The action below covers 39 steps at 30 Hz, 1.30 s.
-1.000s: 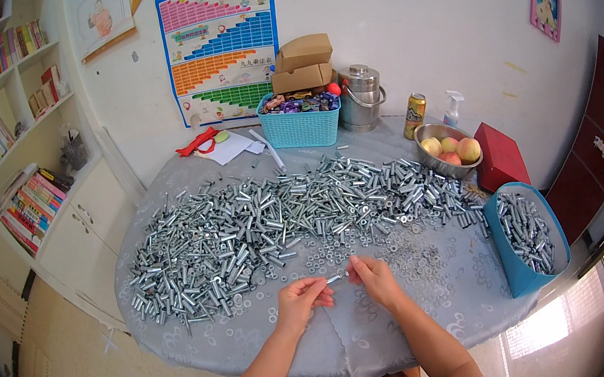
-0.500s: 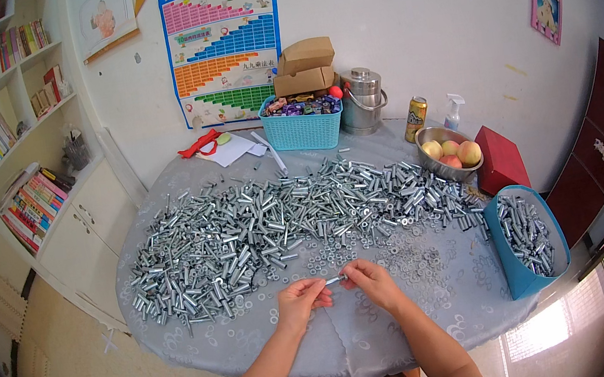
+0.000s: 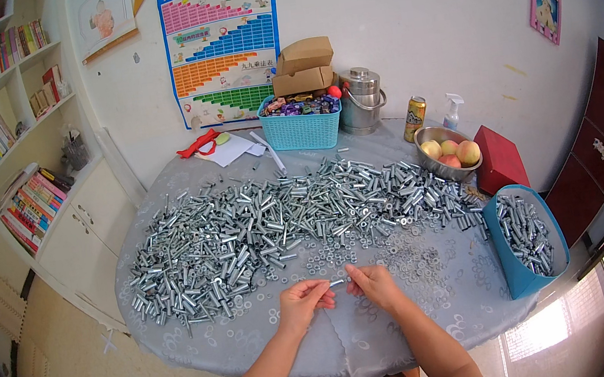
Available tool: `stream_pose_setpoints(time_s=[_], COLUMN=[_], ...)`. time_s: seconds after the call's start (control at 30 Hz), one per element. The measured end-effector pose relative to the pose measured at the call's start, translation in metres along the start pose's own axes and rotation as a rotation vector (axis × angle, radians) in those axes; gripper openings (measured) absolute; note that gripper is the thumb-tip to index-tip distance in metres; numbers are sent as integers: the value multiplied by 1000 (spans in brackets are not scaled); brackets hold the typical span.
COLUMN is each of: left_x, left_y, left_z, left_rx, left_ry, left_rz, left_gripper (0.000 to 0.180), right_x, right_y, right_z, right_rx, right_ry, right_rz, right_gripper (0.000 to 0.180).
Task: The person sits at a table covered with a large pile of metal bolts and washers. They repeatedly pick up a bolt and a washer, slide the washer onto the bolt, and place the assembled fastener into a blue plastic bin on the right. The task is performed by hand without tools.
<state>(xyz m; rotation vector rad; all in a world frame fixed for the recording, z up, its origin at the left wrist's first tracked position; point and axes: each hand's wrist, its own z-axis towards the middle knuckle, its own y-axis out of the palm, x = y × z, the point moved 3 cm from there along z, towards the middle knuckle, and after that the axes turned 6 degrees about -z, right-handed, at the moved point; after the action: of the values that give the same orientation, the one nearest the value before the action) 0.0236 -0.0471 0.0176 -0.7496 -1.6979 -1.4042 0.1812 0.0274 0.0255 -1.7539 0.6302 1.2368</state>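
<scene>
Between thumb and fingers, my left hand [image 3: 304, 304] pinches a short silvery metal bolt [image 3: 336, 282], lying nearly level and pointing right. My right hand [image 3: 373, 284] is closed in a pinch at the bolt's right end; whatever small piece its fingertips hold is hidden. Beyond both hands spreads a wide heap of silvery bolts and metal sleeves [image 3: 246, 230]. Loose ring washers [image 3: 412, 256] lie scattered on the grey tablecloth, to the right of my right hand and along the heap's near edge.
A blue bin [image 3: 510, 253] of assembled bolts stands at the table's right edge. Behind it are a red box [image 3: 500, 160], a steel bowl [image 3: 443, 170] of fruit, a can [image 3: 416, 118] and a spray bottle [image 3: 452, 111]. A turquoise basket [image 3: 302, 132] and steel canister [image 3: 362, 101] stand at the back.
My right hand's fingertips have shifted slightly along the bolt's right end. My left hand keeps its grip on the bolt, almost unmoved.
</scene>
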Motion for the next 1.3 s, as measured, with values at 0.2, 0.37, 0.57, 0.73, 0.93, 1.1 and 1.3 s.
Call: stream_pose_setpoints(time_s=[0.2, 0.37, 0.57, 0.73, 0.93, 1.1, 1.3], left_x=[-1, 1, 1, 2, 1, 2, 3], left_y=[-7, -8, -8, -7, 3, 4, -8], left_z=[3, 3, 3, 2, 2, 3, 8], left_rx=[85, 105, 100, 94, -41, -43, 111], left_ry=[-11, 3, -1, 9, 25, 114, 129], left_rz=[-55, -50, -72, -71, 32, 67, 113], left_gripper=[15, 14, 15, 13, 15, 23, 22], right_x=[-1, -7, -1, 7, -10, -22, -9], right_y=[0, 1, 0, 0, 11, -8, -100], right_z=[1, -2, 0, 2, -5, -12, -16], right_rx=[14, 35, 11, -9, -91, 77, 490], right_ry=[-130, -171, -205, -165, -238, -181, -172], right_rz=[190, 117, 195, 115, 302, 85, 102], right_gripper=[42, 39, 37, 36, 20, 17, 15])
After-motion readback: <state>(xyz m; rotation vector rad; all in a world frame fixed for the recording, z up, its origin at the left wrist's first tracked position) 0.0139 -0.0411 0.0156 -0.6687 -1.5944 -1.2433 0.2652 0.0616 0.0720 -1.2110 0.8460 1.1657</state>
